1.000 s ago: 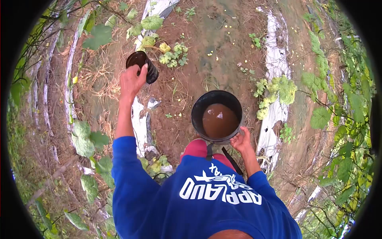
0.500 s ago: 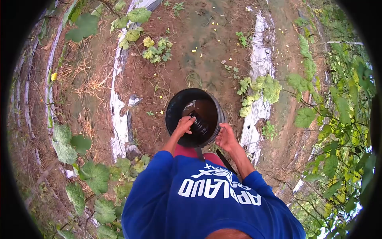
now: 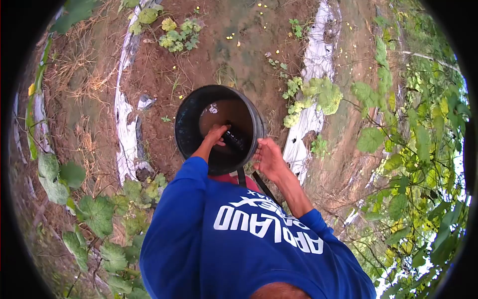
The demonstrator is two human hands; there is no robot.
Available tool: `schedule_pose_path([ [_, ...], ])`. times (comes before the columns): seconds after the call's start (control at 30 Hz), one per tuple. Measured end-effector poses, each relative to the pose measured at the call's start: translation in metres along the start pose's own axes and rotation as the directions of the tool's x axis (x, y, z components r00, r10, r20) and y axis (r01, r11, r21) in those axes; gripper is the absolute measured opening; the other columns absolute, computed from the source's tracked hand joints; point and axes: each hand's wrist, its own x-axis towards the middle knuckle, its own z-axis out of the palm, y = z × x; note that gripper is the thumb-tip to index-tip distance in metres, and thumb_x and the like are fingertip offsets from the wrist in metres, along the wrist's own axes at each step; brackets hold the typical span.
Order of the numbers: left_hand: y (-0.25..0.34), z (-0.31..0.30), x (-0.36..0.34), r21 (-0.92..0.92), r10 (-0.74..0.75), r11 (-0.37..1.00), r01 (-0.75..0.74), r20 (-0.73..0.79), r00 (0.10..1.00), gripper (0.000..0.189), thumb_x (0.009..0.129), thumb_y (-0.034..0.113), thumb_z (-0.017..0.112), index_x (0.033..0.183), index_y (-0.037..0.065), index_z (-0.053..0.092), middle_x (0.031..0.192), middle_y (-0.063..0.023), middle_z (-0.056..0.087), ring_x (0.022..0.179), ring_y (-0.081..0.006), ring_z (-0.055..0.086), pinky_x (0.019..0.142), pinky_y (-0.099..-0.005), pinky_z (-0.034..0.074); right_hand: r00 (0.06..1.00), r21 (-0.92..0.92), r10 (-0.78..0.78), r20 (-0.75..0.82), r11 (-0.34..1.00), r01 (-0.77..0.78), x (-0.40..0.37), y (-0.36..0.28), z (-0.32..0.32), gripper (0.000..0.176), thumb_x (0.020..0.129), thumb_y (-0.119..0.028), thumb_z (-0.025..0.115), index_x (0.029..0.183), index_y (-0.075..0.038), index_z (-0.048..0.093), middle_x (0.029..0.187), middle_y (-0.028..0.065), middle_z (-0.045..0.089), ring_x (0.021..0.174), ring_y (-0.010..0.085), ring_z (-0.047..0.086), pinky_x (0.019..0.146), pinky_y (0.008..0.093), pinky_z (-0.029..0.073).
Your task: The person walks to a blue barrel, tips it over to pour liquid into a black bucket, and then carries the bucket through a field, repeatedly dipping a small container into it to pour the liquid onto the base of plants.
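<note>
A black bucket [image 3: 187, 122] is tilted in front of my body, with brown liquid [image 3: 226, 110] in its bottom. Inside it, my left hand [image 3: 216, 135] is closed around a shiny black cylindrical container [image 3: 236, 142], whose exact kind I cannot make out. The container's lower end is at the liquid. At the bucket's right side, my right hand [image 3: 270, 158] has its curled fingers against the rim. Part of its grip is hidden by the hand itself.
Strips of torn whitish plastic sheeting [image 3: 307, 127] run along the soil on both sides. Broad-leaved plants [image 3: 94, 214] grow at the left, and dense climbing vines [image 3: 423, 134] stand at the right. A dark strap [image 3: 269, 187] hangs by my legs.
The bucket appears further left and higher in view, along with both hands. My left hand and the black container sit lower into the bucket. The ground has shifted left and up as well.
</note>
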Motion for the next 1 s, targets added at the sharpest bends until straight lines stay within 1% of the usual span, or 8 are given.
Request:
schedule_pose_path([
  [0.13, 0.005, 0.006, 0.001, 0.124, 0.011, 0.992, -0.002, -0.075, 0.997, 0.058, 0.080, 0.044, 0.066, 0.107, -0.006, 0.063, 0.090, -0.0158, 0.063, 0.070, -0.0251, 0.065, 0.054, -0.0375, 0.061, 1.000, 0.045, 0.005, -0.017, 0.999, -0.004, -0.005, 0.002, 0.002, 0.038, 0.077, -0.046, 0.062, 0.101, -0.017, 0.058, 0.095, -0.0041, 0.057, 0.081, 0.0104, 0.049, 0.058, 0.0276, 0.036],
  [0.37, -0.002, 0.020, 0.031, 0.546, 0.084, 0.837, -0.041, -0.054, 0.995, 0.055, 0.078, 0.044, 0.065, 0.098, -0.008, 0.066, 0.094, -0.0230, 0.068, 0.084, -0.0343, 0.069, 0.064, -0.0412, 0.060, 0.999, 0.105, -0.033, -0.023, 0.994, 0.035, -0.010, 0.005, -0.010, 0.035, 0.080, -0.044, 0.063, 0.099, -0.016, 0.056, 0.088, -0.0023, 0.061, 0.073, 0.0101, 0.052, 0.053, 0.0268, 0.037],
  [0.43, -0.035, 0.026, 0.060, 0.788, 0.493, 0.553, -0.272, -0.046, 0.869, 0.051, 0.077, 0.045, 0.065, 0.092, -0.005, 0.068, 0.095, -0.0259, 0.067, 0.086, -0.0417, 0.067, 0.079, -0.0453, 0.055, 0.998, 0.139, -0.053, -0.025, 0.989, 0.056, -0.008, 0.008, -0.020, 0.035, 0.080, -0.044, 0.062, 0.099, -0.015, 0.057, 0.086, -0.0023, 0.062, 0.071, 0.0107, 0.053, 0.053, 0.0270, 0.037],
  [0.63, 0.021, 0.057, -0.013, 0.874, 0.538, 0.253, -0.415, 0.229, 0.811, 0.040, 0.081, 0.038, 0.063, 0.088, -0.001, 0.069, 0.085, -0.0259, 0.067, 0.087, -0.0430, 0.065, 0.080, -0.0499, 0.052, 0.998, 0.282, -0.052, -0.021, 0.958, 0.056, 0.007, 0.019, -0.064, 0.037, 0.080, -0.046, 0.060, 0.098, -0.014, 0.059, 0.084, -0.0012, 0.061, 0.069, 0.0117, 0.054, 0.053, 0.0274, 0.038],
  [0.67, 0.025, 0.060, -0.016, 0.819, 0.632, 0.208, -0.535, 0.305, 0.713, 0.030, 0.082, 0.031, 0.064, 0.085, 0.002, 0.070, 0.081, -0.0233, 0.067, 0.083, -0.0415, 0.064, 0.077, -0.0493, 0.051, 0.998, 0.299, -0.064, -0.018, 0.952, 0.067, 0.012, 0.019, -0.074, 0.037, 0.080, -0.046, 0.060, 0.098, -0.014, 0.059, 0.084, -0.0012, 0.061, 0.069, 0.0117, 0.054, 0.053, 0.0274, 0.038],
  [0.8, 0.051, 0.073, -0.031, 0.784, 0.631, 0.021, -0.620, 0.471, 0.617, 0.026, 0.081, 0.028, 0.064, 0.084, 0.003, 0.070, 0.082, -0.0202, 0.067, 0.079, -0.0397, 0.065, 0.077, -0.0471, 0.051, 0.999, 0.369, -0.042, -0.032, 0.928, 0.051, 0.029, 0.020, -0.106, 0.041, 0.077, -0.051, 0.059, 0.096, -0.014, 0.059, 0.081, -0.0013, 0.059, 0.066, 0.0120, 0.053, 0.055, 0.0284, 0.037],
  [0.87, 0.072, 0.083, -0.039, 0.720, 0.664, -0.141, -0.679, 0.578, 0.475, 0.024, 0.080, 0.026, 0.065, 0.084, 0.003, 0.069, 0.085, -0.0179, 0.068, 0.079, -0.0377, 0.064, 0.078, -0.0443, 0.051, 0.997, 0.408, -0.042, -0.061, 0.911, 0.064, 0.039, 0.020, -0.125, 0.045, 0.073, -0.053, 0.059, 0.094, -0.013, 0.059, 0.078, -0.0018, 0.059, 0.063, 0.0125, 0.052, 0.056, 0.0278, 0.037],
  [1.0, 0.116, 0.115, -0.059, 0.670, 0.577, -0.260, -0.695, 0.685, 0.445, 0.021, 0.080, 0.024, 0.065, 0.082, 0.003, 0.069, 0.084, -0.0165, 0.067, 0.076, -0.0346, 0.062, 0.075, -0.0431, 0.051, 0.994, 0.588, 0.008, -0.113, 0.807, 0.060, 0.068, 0.051, -0.176, 0.046, 0.071, -0.055, 0.059, 0.092, -0.013, 0.061, 0.076, -0.0020, 0.060, 0.061, 0.0145, 0.052, 0.055, 0.0285, 0.037],
])
